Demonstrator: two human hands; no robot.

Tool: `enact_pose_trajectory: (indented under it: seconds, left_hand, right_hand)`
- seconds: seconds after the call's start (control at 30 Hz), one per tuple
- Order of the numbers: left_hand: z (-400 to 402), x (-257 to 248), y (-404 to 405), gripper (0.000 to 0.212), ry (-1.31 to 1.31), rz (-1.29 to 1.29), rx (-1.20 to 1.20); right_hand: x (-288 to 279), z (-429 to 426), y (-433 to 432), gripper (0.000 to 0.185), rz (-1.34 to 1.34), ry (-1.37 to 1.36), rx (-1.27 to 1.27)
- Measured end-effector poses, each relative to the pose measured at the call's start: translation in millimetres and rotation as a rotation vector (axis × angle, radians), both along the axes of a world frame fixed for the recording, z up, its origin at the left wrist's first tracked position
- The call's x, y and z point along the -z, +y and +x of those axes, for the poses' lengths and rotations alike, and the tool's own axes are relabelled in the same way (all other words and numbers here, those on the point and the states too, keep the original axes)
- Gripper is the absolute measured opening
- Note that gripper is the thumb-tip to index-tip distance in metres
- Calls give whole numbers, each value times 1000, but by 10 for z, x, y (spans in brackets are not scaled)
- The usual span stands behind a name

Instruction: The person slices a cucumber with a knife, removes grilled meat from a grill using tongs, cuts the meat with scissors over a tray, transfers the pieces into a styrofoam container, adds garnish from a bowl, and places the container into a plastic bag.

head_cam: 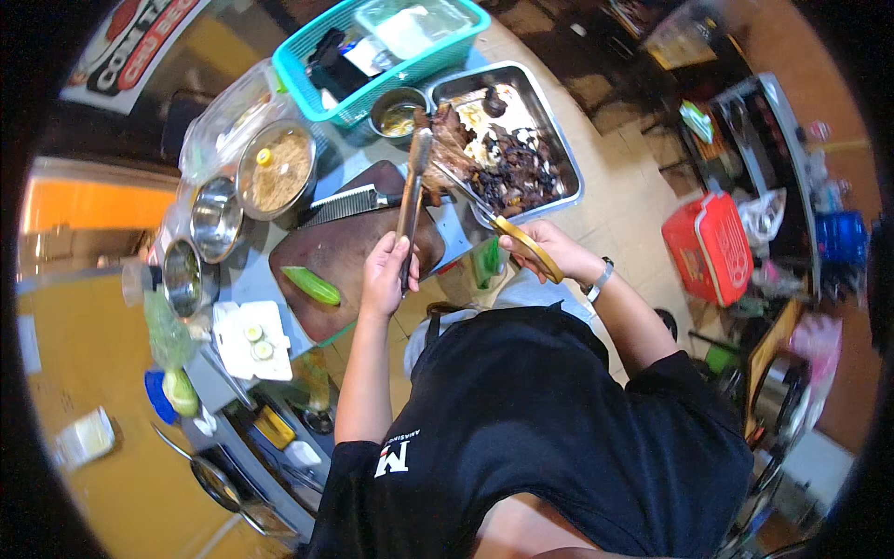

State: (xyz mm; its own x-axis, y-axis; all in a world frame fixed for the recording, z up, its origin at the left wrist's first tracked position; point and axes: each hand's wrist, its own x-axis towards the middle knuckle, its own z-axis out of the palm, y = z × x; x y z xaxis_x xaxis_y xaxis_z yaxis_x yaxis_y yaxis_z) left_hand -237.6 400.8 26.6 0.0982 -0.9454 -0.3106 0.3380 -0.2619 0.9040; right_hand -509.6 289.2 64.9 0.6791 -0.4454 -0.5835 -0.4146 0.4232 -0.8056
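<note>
My left hand (388,274) grips a pair of metal tongs (417,164), whose far end is at a piece of grilled meat (450,143). In my right hand (552,248) is a pair of scissors (525,241) with gold-coloured handles. The scissor blades reach to the meat, at the near left edge of a steel tray (574,175). Dark, charred meat pieces (520,178) lie in that tray. Left of my hands, a brown cutting board (349,244) bears a serrated-looking knife (342,206) and a length of cucumber (311,284).
A turquoise basket (380,84) stands behind a small bowl of sauce or oil (398,120). Leftward are a covered bowl of brown food (279,175), steel bowls (216,218) and an open white foam box (241,349) with cucumber slices. A red cooler (705,248) sits at right.
</note>
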Motion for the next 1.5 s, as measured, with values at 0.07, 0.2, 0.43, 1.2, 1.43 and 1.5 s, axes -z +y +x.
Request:
enact_pose_trajectory:
  seconds: [0.07,0.2,0.43,1.2,1.43,1.5]
  left_hand:
    - [55,13,-11,26,17,12,54]
    - [53,-8,-98,29,55,-2,177]
    - [-108,12,-216,40,533,38,209]
    - [-1236,-102,-500,37,1161,-103,-85]
    - [-1266,-53,-390,36,1086,-95,-62]
    - [-1253,-37,-344,36,1086,-100,-65]
  right_hand:
    - [-35,-37,169,48,-24,2,20]
    - [-8,-156,490,50,76,-159,175]
    - [287,-399,503,79,12,-485,132]
    - [631,-759,-922,67,-5,-567,-76]
    - [702,-658,-814,65,115,-728,26]
    - [786,-660,-797,64,63,-674,23]
